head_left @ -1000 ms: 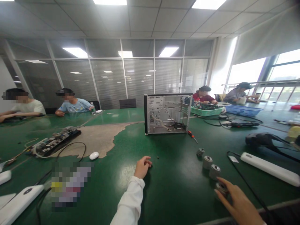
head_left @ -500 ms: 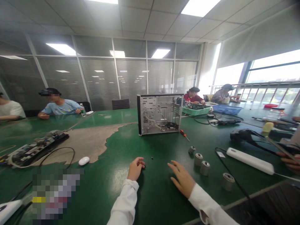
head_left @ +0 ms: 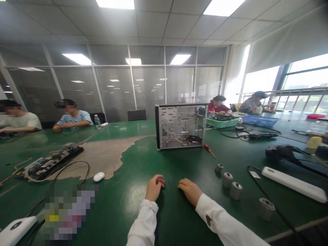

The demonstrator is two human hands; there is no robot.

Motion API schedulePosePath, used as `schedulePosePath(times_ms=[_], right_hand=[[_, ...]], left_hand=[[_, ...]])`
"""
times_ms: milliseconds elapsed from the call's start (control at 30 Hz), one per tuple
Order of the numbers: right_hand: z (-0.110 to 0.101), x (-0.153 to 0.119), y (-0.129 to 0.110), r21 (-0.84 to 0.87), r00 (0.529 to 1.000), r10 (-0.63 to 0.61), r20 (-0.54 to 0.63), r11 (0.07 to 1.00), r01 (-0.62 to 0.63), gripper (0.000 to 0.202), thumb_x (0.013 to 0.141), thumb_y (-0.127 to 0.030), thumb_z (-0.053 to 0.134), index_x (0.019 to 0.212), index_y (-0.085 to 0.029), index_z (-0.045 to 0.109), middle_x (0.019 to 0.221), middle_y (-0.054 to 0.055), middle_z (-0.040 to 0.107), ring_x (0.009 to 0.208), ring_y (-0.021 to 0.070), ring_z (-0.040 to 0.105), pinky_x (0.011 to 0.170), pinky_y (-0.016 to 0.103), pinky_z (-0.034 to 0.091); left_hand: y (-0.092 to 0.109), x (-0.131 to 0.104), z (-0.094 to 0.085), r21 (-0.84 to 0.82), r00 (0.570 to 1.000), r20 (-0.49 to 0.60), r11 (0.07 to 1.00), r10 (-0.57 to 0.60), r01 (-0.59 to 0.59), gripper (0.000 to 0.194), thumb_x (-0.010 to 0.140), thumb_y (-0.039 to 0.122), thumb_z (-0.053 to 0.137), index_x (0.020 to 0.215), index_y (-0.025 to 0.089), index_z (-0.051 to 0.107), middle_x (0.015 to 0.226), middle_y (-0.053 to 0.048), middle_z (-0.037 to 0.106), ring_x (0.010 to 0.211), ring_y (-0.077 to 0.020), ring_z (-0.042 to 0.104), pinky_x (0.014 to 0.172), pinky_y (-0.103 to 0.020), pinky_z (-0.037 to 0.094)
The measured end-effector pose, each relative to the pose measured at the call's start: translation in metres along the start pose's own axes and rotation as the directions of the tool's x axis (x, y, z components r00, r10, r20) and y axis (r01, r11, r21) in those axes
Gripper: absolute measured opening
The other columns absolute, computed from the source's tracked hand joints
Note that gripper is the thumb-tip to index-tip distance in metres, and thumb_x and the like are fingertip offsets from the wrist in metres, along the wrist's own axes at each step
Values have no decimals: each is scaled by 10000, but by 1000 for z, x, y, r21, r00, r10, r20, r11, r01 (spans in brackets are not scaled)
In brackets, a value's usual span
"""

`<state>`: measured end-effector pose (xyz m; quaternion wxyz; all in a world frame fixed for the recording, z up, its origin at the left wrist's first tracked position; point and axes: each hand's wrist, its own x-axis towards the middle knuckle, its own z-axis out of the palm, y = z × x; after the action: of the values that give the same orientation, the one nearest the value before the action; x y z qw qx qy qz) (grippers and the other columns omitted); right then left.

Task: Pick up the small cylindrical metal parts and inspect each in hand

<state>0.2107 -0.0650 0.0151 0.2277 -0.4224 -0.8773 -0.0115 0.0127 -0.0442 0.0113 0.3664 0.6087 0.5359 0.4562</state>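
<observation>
I count one left hand and one right hand. On the table I get four metal cylinders, one PC case, one screwdriver, one circuit assembly and one round white piece. White bars: I make it two. My feed gives me two baskets, one green basket and one blue basket, plus one red basin. Across from me I tally four people. The cables tangle too much for me to number.
</observation>
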Motion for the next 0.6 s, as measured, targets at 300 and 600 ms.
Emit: schedulePosePath(times_ms=[300, 600], right_hand=[[-111, -142, 66, -276, 825, 372, -426, 814, -510, 274, 764, -338, 384, 961, -211, 526, 912, 69, 608, 816, 211, 571, 731, 342, 429], [-124, -189, 113, -232, 765, 583, -273, 732, -641, 237, 722, -386, 384, 791, -229, 548, 820, 44, 624, 695, 201, 600, 579, 313, 452]], left_hand=[[-1, 0, 2, 18, 1000, -12, 1000, 5, -5, 304, 638, 31, 356, 858, 129, 542, 678, -18, 605, 546, -87, 574, 589, -213, 452], [0, 1, 1, 18, 1000, -11, 1000, 1, -1, 295, 644, 35, 370, 861, 129, 546, 679, -22, 612, 561, -95, 582, 606, -217, 453]])
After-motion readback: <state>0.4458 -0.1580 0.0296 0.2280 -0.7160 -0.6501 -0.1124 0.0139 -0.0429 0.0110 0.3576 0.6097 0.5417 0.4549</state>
